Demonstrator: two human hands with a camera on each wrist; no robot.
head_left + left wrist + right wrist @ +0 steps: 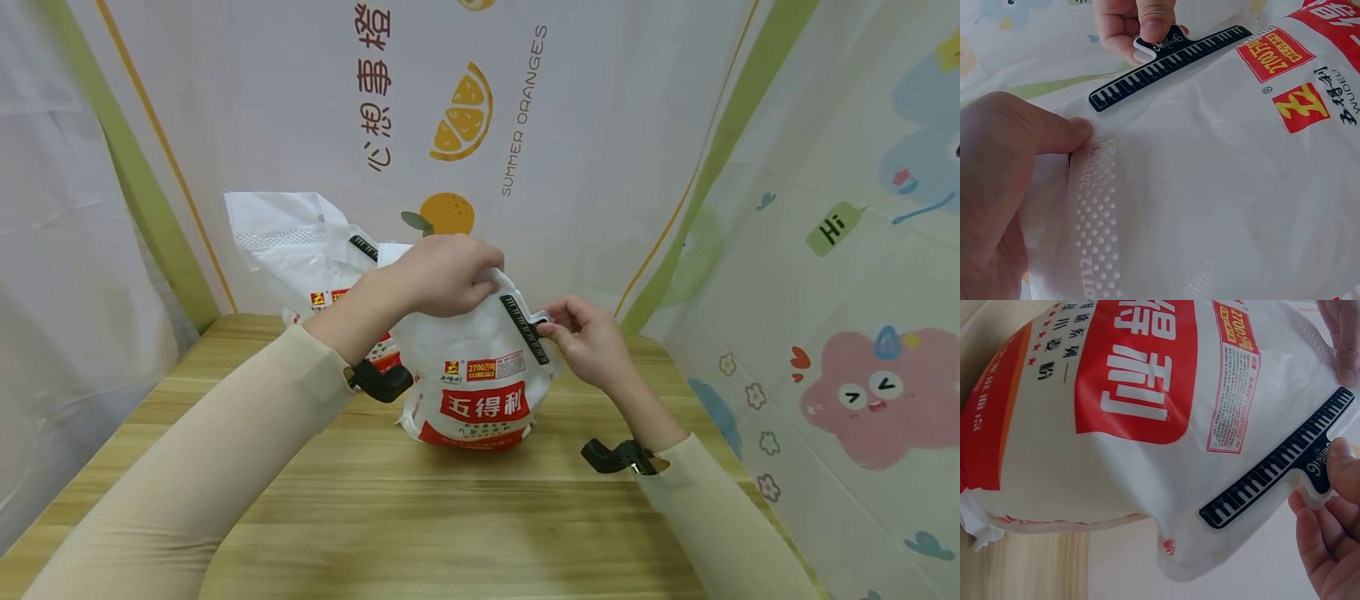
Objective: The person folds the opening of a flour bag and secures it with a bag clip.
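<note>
A white and red flour bag [461, 342] stands on the table. My left hand [446, 275] grips its top edge, the thumb pressing the white plastic in the left wrist view. Across the bag's right upper corner lies a black bag clip [1272, 465] with a piano-key pattern. My right hand [588, 342] pinches the clip's handle between thumb and fingers, as the right wrist view shows. The clip's bar slants along the folded edge, its upper end near my left thumb [1075, 133]. My left forearm partly hides a second flour bag [288, 250] behind.
Another black clip [363, 247] sits on the rear bag, at its upper right. Under both bags is a wood-grain table [450, 533]. Printed curtains [600, 125] hang close behind the table and along both sides.
</note>
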